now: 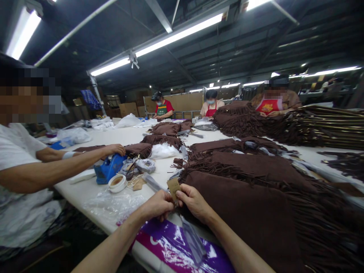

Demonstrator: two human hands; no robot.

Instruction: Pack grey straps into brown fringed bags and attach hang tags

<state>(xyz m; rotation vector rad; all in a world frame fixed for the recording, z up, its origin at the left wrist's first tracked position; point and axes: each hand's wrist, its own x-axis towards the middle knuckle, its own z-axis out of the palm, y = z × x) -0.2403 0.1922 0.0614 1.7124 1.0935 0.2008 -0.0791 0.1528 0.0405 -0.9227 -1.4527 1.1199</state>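
Note:
My right hand (195,201) pinches a small tan cardboard tag (173,186) between thumb and fingers. Right beside it, my left hand (159,204) is closed at the tag's lower edge; what its fingers hold is hidden. Under and to the right of my hands lies a dark brown suede fringed bag (241,204), and more such fringed pieces (261,167) overlap behind it. A strip wrapped in clear plastic (193,240) runs below my hands, over a shiny purple plastic sheet (166,239).
At left, a co-worker's hand (115,150) rests on a blue tape dispenser (108,168). Nearby are a tape roll (117,182), loose tags (138,184) and clear plastic (110,204). A tall brown fringed stack (321,123) stands at right; several people work across the table (133,138).

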